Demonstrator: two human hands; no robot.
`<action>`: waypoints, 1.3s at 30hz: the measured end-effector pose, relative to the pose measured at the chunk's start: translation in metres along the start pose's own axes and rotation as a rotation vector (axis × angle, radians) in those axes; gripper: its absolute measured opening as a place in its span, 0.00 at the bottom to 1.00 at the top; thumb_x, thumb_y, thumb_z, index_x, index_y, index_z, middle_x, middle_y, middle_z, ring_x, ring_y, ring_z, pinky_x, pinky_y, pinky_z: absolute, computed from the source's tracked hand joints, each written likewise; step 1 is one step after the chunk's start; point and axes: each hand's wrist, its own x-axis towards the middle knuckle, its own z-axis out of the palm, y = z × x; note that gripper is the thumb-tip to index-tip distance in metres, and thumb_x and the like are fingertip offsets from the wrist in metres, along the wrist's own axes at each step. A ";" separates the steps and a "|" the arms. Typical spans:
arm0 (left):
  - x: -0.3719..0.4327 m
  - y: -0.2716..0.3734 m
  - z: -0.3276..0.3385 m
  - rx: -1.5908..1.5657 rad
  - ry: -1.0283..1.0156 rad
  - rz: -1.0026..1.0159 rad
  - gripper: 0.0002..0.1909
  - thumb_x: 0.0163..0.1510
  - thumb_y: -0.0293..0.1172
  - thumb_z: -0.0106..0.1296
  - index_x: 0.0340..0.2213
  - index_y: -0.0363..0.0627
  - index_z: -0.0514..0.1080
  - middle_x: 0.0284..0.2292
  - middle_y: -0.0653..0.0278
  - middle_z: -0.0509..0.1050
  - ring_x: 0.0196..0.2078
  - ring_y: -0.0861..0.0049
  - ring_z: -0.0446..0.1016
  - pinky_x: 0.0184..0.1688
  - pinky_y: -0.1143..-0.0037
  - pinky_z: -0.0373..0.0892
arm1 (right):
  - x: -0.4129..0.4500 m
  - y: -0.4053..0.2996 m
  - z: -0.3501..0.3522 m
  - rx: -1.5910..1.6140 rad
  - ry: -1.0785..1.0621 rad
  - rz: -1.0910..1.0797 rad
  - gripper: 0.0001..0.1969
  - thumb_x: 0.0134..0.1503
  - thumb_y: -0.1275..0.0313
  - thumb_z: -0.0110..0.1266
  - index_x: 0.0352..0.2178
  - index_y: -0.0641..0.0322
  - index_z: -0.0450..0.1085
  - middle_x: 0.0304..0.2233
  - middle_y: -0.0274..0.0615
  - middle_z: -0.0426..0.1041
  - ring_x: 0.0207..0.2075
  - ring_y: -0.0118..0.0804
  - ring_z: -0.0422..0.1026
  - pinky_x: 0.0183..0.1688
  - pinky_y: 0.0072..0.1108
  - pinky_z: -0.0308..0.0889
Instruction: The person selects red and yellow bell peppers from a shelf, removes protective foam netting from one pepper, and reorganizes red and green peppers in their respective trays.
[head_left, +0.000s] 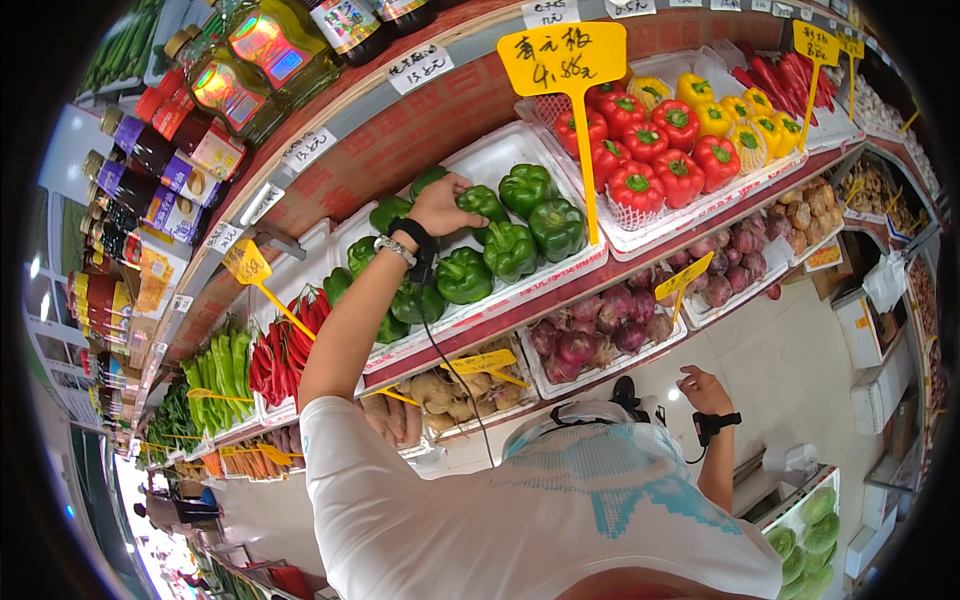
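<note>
My left hand (444, 208) reaches over a white foam tray (487, 146) of green bell peppers. Its thumb and fingers lie on either side of one green bell pepper (482, 202), which rests among the others. A black strap with a cable and a beaded bracelet circle that wrist. More green bell peppers lie around the hand, among them a large one (556, 229) at the tray's right end. Low at my right side hangs my right hand (703, 391), empty, with its fingers loosely bent and apart. A black strap is on this wrist too.
Red bell peppers (679, 176) and yellow bell peppers (715, 118) fill the tray to the right. Red chillies (281, 356) lie to the left. Red onions (592, 326) and potatoes (439, 397) sit lower. A yellow price sign (562, 60) stands upright. Bottles (232, 90) line the upper shelf.
</note>
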 end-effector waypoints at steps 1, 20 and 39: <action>-0.002 0.000 0.003 -0.054 0.017 0.019 0.35 0.33 0.32 0.68 0.43 0.35 0.65 0.38 0.57 0.73 0.43 0.70 0.72 0.46 0.75 0.67 | 0.001 -0.001 0.004 0.002 -0.015 -0.004 0.21 0.54 0.64 0.54 0.47 0.63 0.66 0.35 0.52 0.76 0.35 0.46 0.76 0.39 0.29 0.70; -0.042 -0.051 -0.045 0.271 0.072 -0.067 0.32 0.43 0.43 0.61 0.47 0.36 0.67 0.44 0.50 0.72 0.47 0.62 0.71 0.50 0.70 0.66 | 0.017 0.000 0.027 -0.076 -0.031 -0.068 0.18 0.53 0.67 0.55 0.45 0.64 0.68 0.25 0.45 0.76 0.30 0.39 0.76 0.34 0.26 0.68; -0.065 -0.053 -0.031 0.393 0.087 -0.096 0.51 0.29 0.55 0.66 0.51 0.36 0.63 0.49 0.45 0.66 0.52 0.56 0.66 0.54 0.68 0.64 | 0.026 -0.014 0.028 -0.083 -0.113 -0.048 0.20 0.53 0.64 0.54 0.45 0.65 0.67 0.32 0.51 0.77 0.36 0.48 0.75 0.41 0.29 0.69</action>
